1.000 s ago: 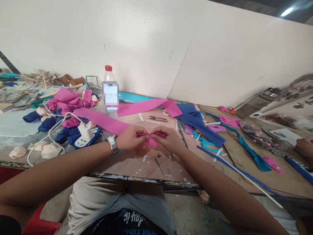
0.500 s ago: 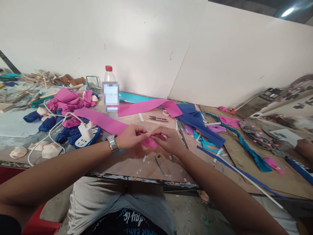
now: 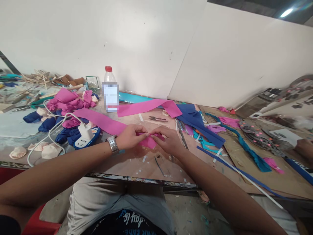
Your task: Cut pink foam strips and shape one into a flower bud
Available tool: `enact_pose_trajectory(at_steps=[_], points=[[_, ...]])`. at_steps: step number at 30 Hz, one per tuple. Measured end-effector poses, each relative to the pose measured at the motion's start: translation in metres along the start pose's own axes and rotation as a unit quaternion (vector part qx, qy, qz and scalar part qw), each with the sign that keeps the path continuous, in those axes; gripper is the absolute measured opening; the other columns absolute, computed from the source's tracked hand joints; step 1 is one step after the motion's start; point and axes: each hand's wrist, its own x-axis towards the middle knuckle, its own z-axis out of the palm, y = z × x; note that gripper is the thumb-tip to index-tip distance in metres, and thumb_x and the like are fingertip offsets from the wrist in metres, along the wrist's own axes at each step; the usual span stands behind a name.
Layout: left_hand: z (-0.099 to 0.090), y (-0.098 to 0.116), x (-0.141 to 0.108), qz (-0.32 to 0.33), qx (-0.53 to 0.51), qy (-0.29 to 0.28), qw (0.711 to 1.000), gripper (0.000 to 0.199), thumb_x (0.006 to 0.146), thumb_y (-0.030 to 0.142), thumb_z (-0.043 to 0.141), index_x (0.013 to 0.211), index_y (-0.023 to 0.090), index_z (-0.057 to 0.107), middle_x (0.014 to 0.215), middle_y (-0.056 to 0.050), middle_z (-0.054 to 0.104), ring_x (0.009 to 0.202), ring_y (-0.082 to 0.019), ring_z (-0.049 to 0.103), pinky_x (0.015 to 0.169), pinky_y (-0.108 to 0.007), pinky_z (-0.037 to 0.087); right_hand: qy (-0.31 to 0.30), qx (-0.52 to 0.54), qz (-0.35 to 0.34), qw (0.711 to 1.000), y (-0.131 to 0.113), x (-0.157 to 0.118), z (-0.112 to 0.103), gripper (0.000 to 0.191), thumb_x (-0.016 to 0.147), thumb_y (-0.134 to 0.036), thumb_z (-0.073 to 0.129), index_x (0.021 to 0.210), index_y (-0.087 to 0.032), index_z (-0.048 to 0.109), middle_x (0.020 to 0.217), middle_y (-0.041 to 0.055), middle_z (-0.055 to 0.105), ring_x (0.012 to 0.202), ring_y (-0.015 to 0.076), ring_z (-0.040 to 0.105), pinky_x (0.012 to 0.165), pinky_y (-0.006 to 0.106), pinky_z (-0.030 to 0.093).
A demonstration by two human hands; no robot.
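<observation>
A long pink strip [image 3: 102, 121] runs from the left pile to the middle of the table, where both hands pinch its end. My left hand [image 3: 132, 137], with a metal watch at the wrist, is closed on the strip from the left. My right hand [image 3: 168, 140] grips the same pink material from the right, its fingertips close to the left thumb. A folded flap of pink hangs just below the fingertips. Behind the hands lie another pink strip [image 3: 144, 106] and small thread snips [image 3: 158, 118].
A red-capped bottle [image 3: 110, 78] stands near the wall. At left are crumpled pink and blue pieces [image 3: 66, 101] and a power strip [image 3: 88, 140] with a white cable. Blue strips [image 3: 202, 127] and a thin white stick [image 3: 251, 182] lie at right. Another person's hand [image 3: 304, 148] shows at the right edge.
Both hands stay nearly in place, still pinching. The small pink flap beneath the fingertips has shifted slightly left and down.
</observation>
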Motion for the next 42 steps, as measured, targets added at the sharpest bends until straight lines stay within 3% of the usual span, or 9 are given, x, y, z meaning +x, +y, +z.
enact_pose_trajectory(at_steps=[14, 30, 37, 42], points=[[0.001, 0.003, -0.002, 0.035, 0.022, 0.021, 0.999, 0.032, 0.093, 0.044, 0.063, 0.094, 0.016, 0.077, 0.088, -0.004, 0.076, 0.078, -0.016, 0.064, 0.073, -0.026, 0.046, -0.001, 0.002, 0.035, 0.999, -0.006, 0.002, 0.002, 0.009, 0.096, -0.029, 0.063, 0.093, -0.022, 0.067, 0.092, 0.0057, 0.072, 0.09, 0.022, 0.065, 0.082, 0.036, 0.049], [0.002, -0.003, -0.003, 0.128, 0.246, 0.035, 0.96, 0.031, 0.101, 0.042, 0.054, 0.094, 0.021, 0.075, 0.086, -0.005, 0.077, 0.082, -0.019, 0.067, 0.084, -0.034, 0.041, -0.044, 0.104, 0.145, 0.983, -0.013, 0.003, 0.006, 0.015, 0.092, -0.03, 0.06, 0.088, -0.018, 0.067, 0.089, 0.0049, 0.069, 0.082, 0.0183, 0.062, 0.076, 0.031, 0.047], [0.001, -0.003, -0.002, 0.143, 0.272, 0.037, 0.951, 0.031, 0.101, 0.04, 0.053, 0.093, 0.02, 0.075, 0.087, -0.006, 0.077, 0.084, -0.021, 0.068, 0.088, -0.036, 0.041, -0.022, 0.094, 0.152, 0.984, -0.013, 0.005, 0.007, 0.013, 0.089, -0.03, 0.065, 0.084, -0.019, 0.07, 0.087, 0.0049, 0.071, 0.082, 0.0184, 0.063, 0.075, 0.031, 0.047], [0.002, -0.002, -0.003, 0.147, 0.27, 0.035, 0.951, 0.03, 0.101, 0.039, 0.053, 0.092, 0.021, 0.075, 0.088, -0.006, 0.078, 0.084, -0.021, 0.068, 0.087, -0.036, 0.041, -0.042, 0.11, 0.15, 0.982, -0.014, 0.006, 0.006, 0.013, 0.089, -0.026, 0.059, 0.081, -0.019, 0.067, 0.084, 0.0035, 0.068, 0.078, 0.0167, 0.059, 0.071, 0.029, 0.045]])
